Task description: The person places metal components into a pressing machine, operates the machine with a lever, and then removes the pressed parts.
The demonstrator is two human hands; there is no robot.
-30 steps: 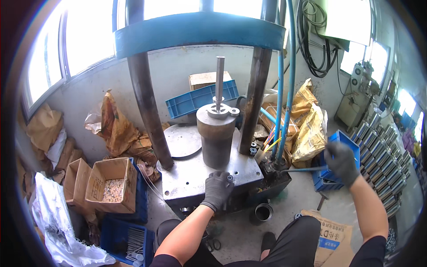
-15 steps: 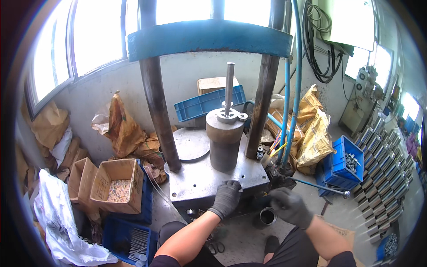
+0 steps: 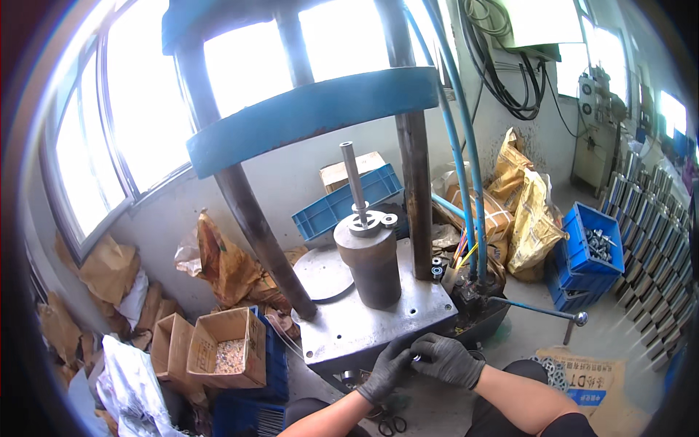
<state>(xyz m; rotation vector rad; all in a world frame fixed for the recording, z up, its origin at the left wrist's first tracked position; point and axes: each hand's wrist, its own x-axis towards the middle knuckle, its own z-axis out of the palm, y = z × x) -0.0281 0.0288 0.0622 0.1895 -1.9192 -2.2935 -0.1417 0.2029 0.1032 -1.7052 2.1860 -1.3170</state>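
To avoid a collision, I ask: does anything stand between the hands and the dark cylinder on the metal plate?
Nothing visible does. The left hand and right hand are close together near the front of the metal plate, a small shiny piece between them; only plate surface separates them from the cylinder.

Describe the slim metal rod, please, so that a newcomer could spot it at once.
Find the broad blue crossbeam, then the dark cylinder standing on the metal base plate below. On top of the cylinder lies a spoked ring. The rod rises from its middle, silvery and far thinner than the dark columns on either side.
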